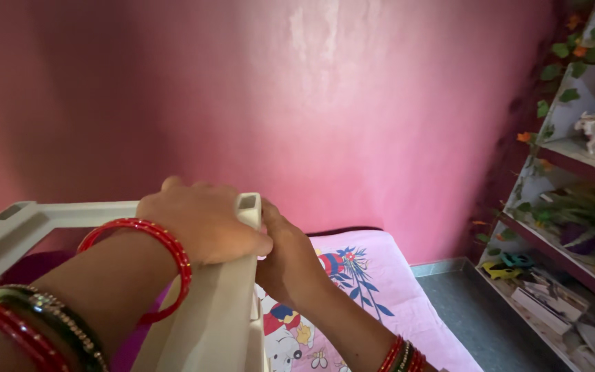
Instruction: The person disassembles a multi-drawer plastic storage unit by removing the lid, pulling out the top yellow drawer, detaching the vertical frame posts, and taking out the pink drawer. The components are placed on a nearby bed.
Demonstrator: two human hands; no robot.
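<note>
I see my left hand gripping the cream plastic rectangular frame at its corner; my right hand clasps the same corner underneath.

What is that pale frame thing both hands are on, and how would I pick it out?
Start at the big pink wall; below it lies a pink cartoon-print bedsheet. In front stands a cream plastic frame of hollow square bars. The left hand lies over its corner post and the right hand presses the side. Nothing else here is cream and open-framed.
</note>
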